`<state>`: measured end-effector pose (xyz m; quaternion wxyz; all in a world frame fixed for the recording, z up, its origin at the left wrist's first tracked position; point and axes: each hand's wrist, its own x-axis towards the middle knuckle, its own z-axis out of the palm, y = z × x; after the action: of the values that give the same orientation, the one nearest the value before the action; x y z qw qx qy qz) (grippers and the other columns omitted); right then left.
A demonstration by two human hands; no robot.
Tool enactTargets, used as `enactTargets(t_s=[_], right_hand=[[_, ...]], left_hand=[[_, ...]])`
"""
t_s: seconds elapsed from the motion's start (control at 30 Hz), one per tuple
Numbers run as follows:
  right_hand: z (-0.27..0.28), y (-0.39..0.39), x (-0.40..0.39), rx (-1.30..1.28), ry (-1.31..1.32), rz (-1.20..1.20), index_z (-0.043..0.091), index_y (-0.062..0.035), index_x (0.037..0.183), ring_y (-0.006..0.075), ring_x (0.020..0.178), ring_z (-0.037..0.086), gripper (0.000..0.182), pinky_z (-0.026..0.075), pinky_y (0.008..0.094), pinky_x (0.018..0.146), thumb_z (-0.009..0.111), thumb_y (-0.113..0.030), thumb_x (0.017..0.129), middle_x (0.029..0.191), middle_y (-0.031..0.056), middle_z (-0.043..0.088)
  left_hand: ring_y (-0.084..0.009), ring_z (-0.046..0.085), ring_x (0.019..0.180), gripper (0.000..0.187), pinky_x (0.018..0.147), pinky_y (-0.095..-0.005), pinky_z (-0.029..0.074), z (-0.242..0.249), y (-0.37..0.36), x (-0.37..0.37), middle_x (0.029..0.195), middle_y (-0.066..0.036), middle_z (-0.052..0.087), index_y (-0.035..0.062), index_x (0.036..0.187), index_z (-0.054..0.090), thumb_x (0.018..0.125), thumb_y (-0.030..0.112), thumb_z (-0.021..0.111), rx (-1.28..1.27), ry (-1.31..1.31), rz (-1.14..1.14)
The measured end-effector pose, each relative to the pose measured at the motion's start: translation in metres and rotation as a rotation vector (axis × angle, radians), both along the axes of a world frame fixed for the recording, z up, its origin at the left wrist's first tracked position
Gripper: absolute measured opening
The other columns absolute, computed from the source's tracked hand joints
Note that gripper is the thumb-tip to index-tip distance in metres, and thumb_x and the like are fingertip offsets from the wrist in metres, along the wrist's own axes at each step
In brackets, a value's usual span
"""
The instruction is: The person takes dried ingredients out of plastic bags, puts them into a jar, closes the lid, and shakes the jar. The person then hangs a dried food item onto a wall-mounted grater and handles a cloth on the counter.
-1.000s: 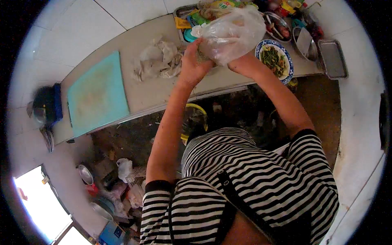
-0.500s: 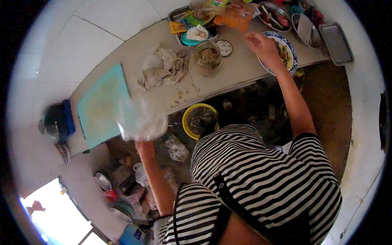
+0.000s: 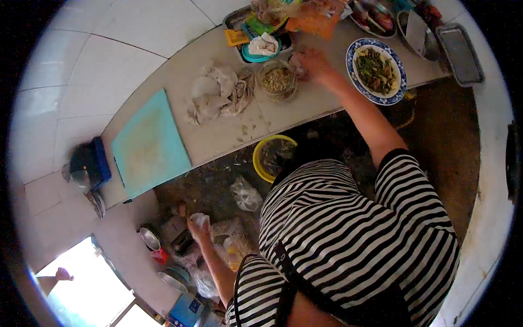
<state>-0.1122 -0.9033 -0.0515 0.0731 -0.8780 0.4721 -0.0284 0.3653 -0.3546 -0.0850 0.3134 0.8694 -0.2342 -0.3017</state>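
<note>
My left hand (image 3: 200, 231) is low at the left, closed round a crumpled clear plastic bag (image 3: 200, 219). On the counter, my right hand (image 3: 313, 64) is blurred, its fingers closed at the round lid (image 3: 297, 66), which they mostly cover. Just left of those fingers stands an open glass jar (image 3: 277, 81) holding chopped greenish-brown bits. A crumpled pale plastic bag (image 3: 218, 92) lies left of the jar. To the right of my right hand, a blue-rimmed plate (image 3: 403, 72) holds cooked greens (image 3: 375, 71).
A turquoise board (image 3: 150, 144) lies at the counter's left end. Behind the jar is a metal tray (image 3: 233, 22) with packets and a cloth. Metal bowls (image 3: 430, 49) stand at the back right. Below the counter are a yellow-rimmed bucket (image 3: 260, 163) and another plastic bag (image 3: 246, 194).
My left hand has moved down from beside the board, and its bag is bunched smaller. My right hand has shifted left from over the plate to the lid beside the jar.
</note>
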Motion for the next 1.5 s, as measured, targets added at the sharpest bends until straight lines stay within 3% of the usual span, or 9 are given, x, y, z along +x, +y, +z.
enactTargets(t_s=[0.13, 0.2, 0.27, 0.37, 0.47, 0.57, 0.77, 1.1, 1.5], right_hand=[[0.001, -0.003, 0.008, 0.044, 0.061, 0.024, 0.047, -0.0099, 0.129, 0.0396, 0.116, 0.046, 0.076, 0.036, 0.0492, 0.099, 0.077, -0.035, 0.064, 0.126, 0.0217, 0.049], [-0.025, -0.017, 0.001, 0.087, 0.005, 0.046, 0.048, -0.0096, 0.129, 0.0394, 0.114, 0.048, 0.075, 0.038, 0.0498, 0.096, 0.077, -0.035, 0.065, 0.124, 0.0219, 0.050], [0.053, 0.011, -0.004, 0.219, 0.008, -0.042, 0.048, -0.0078, 0.128, 0.0354, 0.115, 0.048, 0.071, 0.041, 0.0467, 0.095, 0.076, -0.030, 0.067, 0.122, 0.0206, 0.051], [0.046, 0.003, -0.029, 0.497, -0.667, -0.342, 0.047, -0.0048, 0.122, 0.0256, 0.118, 0.048, 0.062, 0.045, 0.0389, 0.093, 0.076, -0.020, 0.069, 0.117, 0.0172, 0.053], [0.064, 0.016, -0.035, 0.471, -1.195, -0.332, 0.045, -0.0049, 0.115, 0.0221, 0.117, 0.047, 0.056, 0.046, 0.0342, 0.091, 0.076, -0.015, 0.070, 0.118, 0.0149, 0.050], [0.087, 0.050, -0.001, 0.267, -1.401, -0.141, 0.045, -0.0060, 0.108, 0.0295, 0.101, 0.055, 0.059, 0.042, 0.0403, 0.092, 0.081, -0.024, 0.065, 0.108, 0.0171, 0.053], [0.107, 0.064, 0.017, 0.085, -0.924, 0.244, 0.047, -0.0059, 0.109, 0.0324, 0.116, 0.045, 0.061, 0.035, 0.0399, 0.100, 0.081, -0.021, 0.061, 0.119, 0.0182, 0.044], [0.141, 0.062, 0.043, -0.156, -0.189, 0.512, 0.043, -0.0137, 0.131, 0.0375, 0.123, 0.038, 0.064, 0.036, 0.0464, 0.100, 0.069, -0.032, 0.076, 0.137, 0.0160, 0.034], [0.137, 0.069, 0.061, -0.247, -0.215, 0.369, 0.049, -0.0111, 0.125, 0.0386, 0.106, 0.048, 0.063, 0.043, 0.0487, 0.088, 0.070, -0.039, 0.073, 0.124, 0.0217, 0.042]], left_hand=[[-0.0257, 0.036, 0.131, 0.084, 0.106, -0.0397, 0.032, 0.052, -0.218, -0.143, 0.146, -0.013, 0.029, 0.0016, 0.141, 0.029, 0.071, 0.008, 0.076, -0.352, 0.172, -0.371], [-0.0294, 0.036, 0.130, 0.089, 0.104, -0.0405, 0.033, 0.057, -0.288, -0.192, 0.142, -0.017, 0.033, 0.0010, 0.141, 0.028, 0.068, 0.009, 0.079, -0.389, 0.006, -0.647], [-0.0328, 0.037, 0.126, 0.093, 0.103, -0.0416, 0.034, 0.073, -0.336, -0.243, 0.138, -0.020, 0.035, 0.0009, 0.141, 0.026, 0.066, 0.014, 0.080, -0.464, 0.037, -0.718], [-0.0382, 0.039, 0.121, 0.102, 0.101, -0.0435, 0.035, 0.077, -0.371, -0.291, 0.133, -0.024, 0.033, -0.0006, 0.141, 0.020, 0.062, 0.019, 0.082, -0.559, 0.002, -0.609], [-0.0413, 0.039, 0.118, 0.106, 0.100, -0.0443, 0.035, 0.081, -0.382, -0.315, 0.131, -0.026, 0.031, -0.0018, 0.140, 0.017, 0.061, 0.020, 0.083, -0.624, -0.156, -0.514], [-0.0421, 0.039, 0.117, 0.104, 0.100, -0.0441, 0.036, 0.068, -0.398, -0.327, 0.129, -0.026, 0.033, -0.0023, 0.139, 0.017, 0.060, 0.018, 0.083, -0.758, -0.066, -0.429], [-0.0407, 0.045, 0.112, 0.095, 0.095, -0.0429, 0.039, 0.076, -0.397, -0.327, 0.121, -0.025, 0.040, -0.0031, 0.137, 0.022, 0.064, 0.013, 0.080, -0.742, -0.192, -0.399], [-0.0400, 0.049, 0.110, 0.085, 0.089, -0.0430, 0.044, 0.090, -0.390, -0.312, 0.122, -0.025, 0.043, -0.0052, 0.135, 0.027, 0.067, 0.010, 0.075, -0.660, -0.147, -0.469], [-0.0336, 0.048, 0.116, 0.075, 0.097, -0.0380, 0.039, 0.034, -0.395, -0.291, 0.128, -0.017, 0.046, 0.0005, 0.138, 0.030, 0.074, 0.002, 0.068, -0.829, 0.139, -0.536]])
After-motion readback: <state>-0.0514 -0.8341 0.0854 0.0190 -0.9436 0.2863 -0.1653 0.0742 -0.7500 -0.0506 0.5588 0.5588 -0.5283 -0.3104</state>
